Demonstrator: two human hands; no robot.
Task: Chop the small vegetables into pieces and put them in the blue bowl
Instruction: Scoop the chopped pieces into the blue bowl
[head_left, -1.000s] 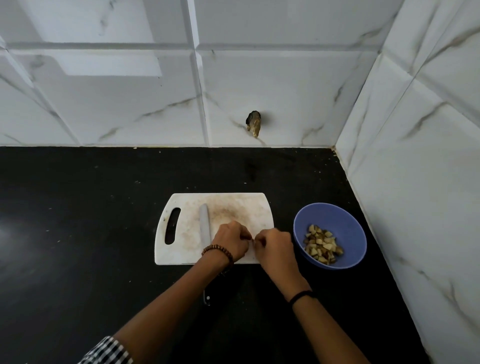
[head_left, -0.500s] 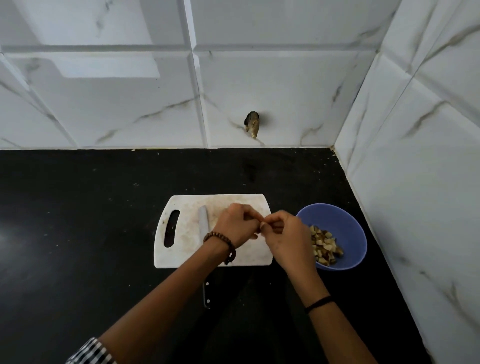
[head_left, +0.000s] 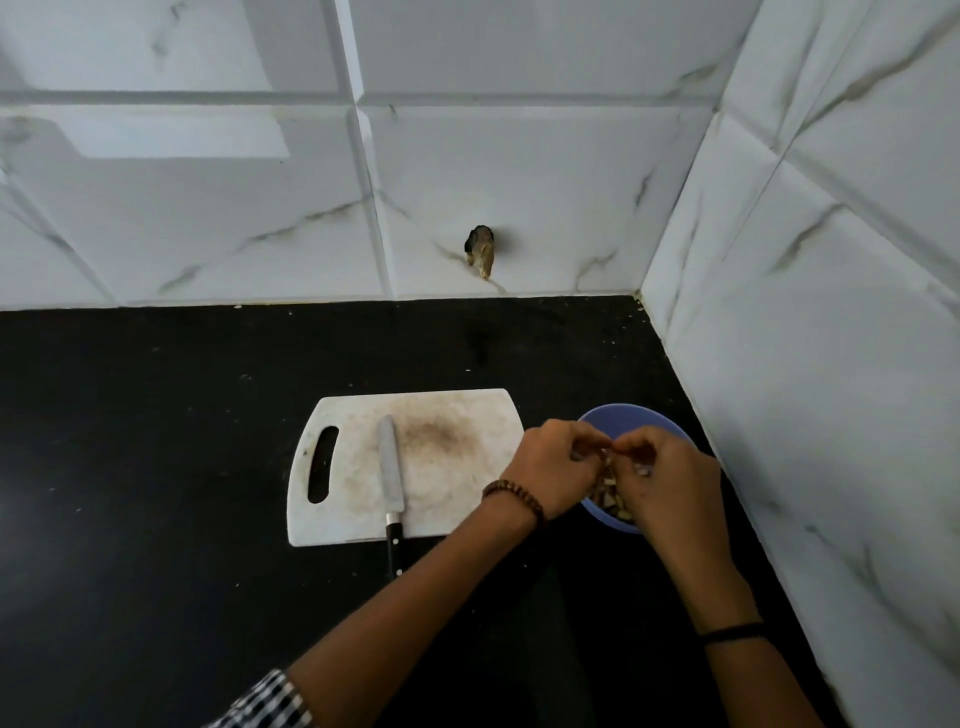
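Observation:
The blue bowl (head_left: 635, 413) sits right of the white cutting board (head_left: 457, 410) and holds chopped vegetable pieces (head_left: 609, 496). Both hands hover over the bowl with their fingertips close together. My left hand (head_left: 556, 470), with a bead bracelet on the wrist, has its fingers curled round small pieces over the bowl's left side. My right hand (head_left: 667, 486) is curled the same way over the bowl's middle and hides most of the contents. The knife (head_left: 389, 470) lies on the board, blade pointing away, handle over the near edge. No pieces show on the board.
The black countertop (head_left: 156, 467) stretches wide to the left. White tiled walls close off the back and the right side, right beside the bowl. A small dark fixture (head_left: 480, 250) sticks out of the back wall.
Both hands have moved right from the near right corner of the cutting board to above the blue bowl, still curled round the pieces. Knife and board have stayed put.

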